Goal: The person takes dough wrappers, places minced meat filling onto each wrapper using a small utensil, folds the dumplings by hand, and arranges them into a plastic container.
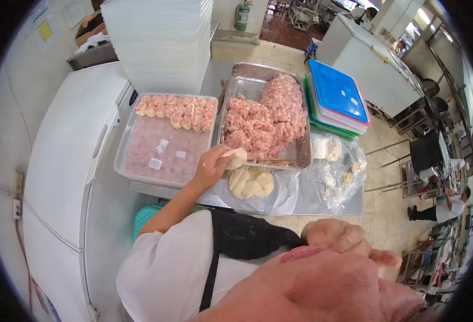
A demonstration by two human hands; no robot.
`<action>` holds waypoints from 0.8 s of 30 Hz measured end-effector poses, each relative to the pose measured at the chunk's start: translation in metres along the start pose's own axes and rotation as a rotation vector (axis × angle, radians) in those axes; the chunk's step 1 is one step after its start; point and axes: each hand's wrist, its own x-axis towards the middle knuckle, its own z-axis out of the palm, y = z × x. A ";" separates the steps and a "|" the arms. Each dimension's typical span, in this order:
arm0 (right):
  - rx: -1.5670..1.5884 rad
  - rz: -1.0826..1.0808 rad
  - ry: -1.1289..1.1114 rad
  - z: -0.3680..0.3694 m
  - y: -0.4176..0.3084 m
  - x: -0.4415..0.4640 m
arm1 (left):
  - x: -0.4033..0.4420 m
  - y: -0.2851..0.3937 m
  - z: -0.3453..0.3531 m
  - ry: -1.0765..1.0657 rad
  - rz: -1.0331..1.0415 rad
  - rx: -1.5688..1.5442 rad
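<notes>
Ahead and right of our left hand (210, 165), pinching one dough wrapper (237, 159), we list minced meat (263, 129); right hand (334, 235) farther, grip unclear.

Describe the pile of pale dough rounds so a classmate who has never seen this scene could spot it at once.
Find the big metal tray of pink minced meat. In front of its near edge, on a crumpled white sheet, lies the pile of pale dough rounds. Unlike the lone round in the left hand, they are several, overlapping on the sheet.
</notes>
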 end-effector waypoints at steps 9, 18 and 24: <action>-1.224 0.497 -0.692 -0.068 0.060 0.051 | -0.003 -0.024 0.006 -0.067 0.051 0.160; -1.458 0.543 -0.983 -0.009 0.013 0.070 | 0.000 -0.032 0.005 0.006 0.027 0.135; -1.544 0.431 -0.984 0.046 -0.017 0.073 | 0.003 -0.012 0.005 -0.077 -0.052 0.056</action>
